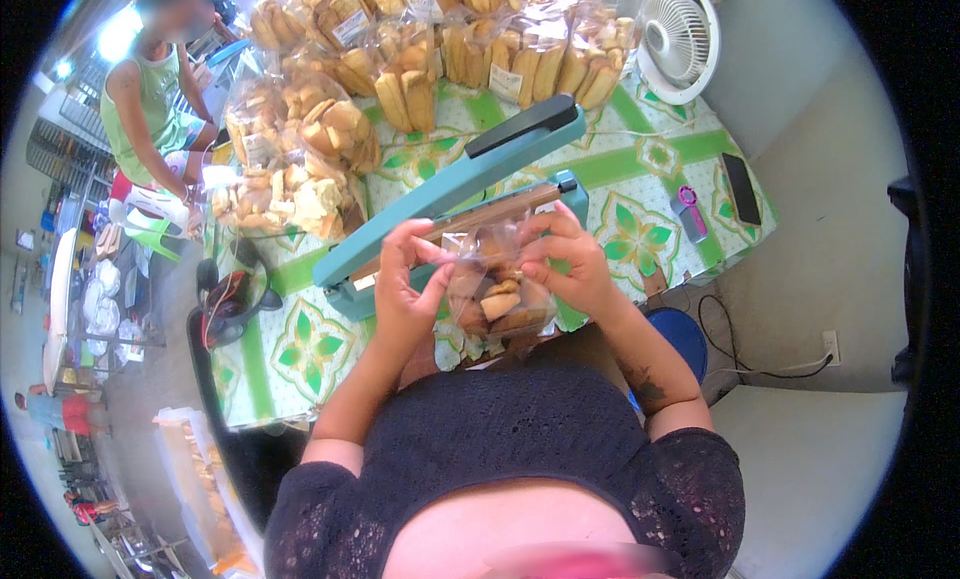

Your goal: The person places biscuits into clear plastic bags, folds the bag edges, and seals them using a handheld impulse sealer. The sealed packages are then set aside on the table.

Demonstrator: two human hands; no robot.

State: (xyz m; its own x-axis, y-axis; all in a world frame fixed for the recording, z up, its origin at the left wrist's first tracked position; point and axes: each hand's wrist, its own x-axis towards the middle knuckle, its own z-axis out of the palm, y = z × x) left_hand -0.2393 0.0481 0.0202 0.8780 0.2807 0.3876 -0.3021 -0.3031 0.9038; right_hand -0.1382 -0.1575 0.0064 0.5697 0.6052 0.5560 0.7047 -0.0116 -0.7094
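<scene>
I hold 1 clear bag of biscuits (497, 297) just near the teal heat sealer (455, 184), left hand (405, 279) and right hand (565, 264) pinching its unsealed top; filled bags (300, 169) already piled far left.

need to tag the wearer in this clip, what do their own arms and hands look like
Both forearms are bare. The left hand and right hand wear no gloves, and no rings or watch can be seen. A dark tattoo marks the right forearm. Short sleeves of a dark open-knit top end above the elbows.
</scene>
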